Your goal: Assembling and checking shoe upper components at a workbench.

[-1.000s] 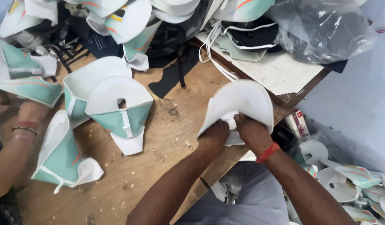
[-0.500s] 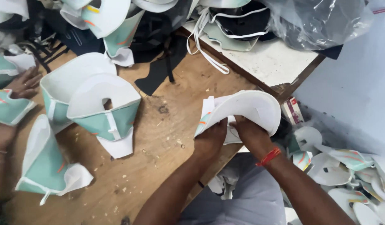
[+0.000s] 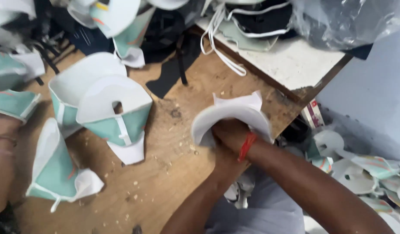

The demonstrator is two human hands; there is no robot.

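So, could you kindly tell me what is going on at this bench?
A person grips a curved white shoe piece with both hands, the right hand on top and the left hand mostly hidden beneath, at the edge of the wooden bench. Green and white shoe pieces lie to the left, beside another person's arm.

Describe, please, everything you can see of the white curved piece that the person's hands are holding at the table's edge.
The white curved piece is a thin, plain sheet bent into an arch, seemingly stiff fabric or foam. Two pointed flaps stick up at its far edge. It is held just above the wooden table, near the corner. Both hands grip it from underneath: the right hand, with a red thread at the wrist, sits under its middle, while the left hand is mostly hidden beneath the right. No green side shows on it.
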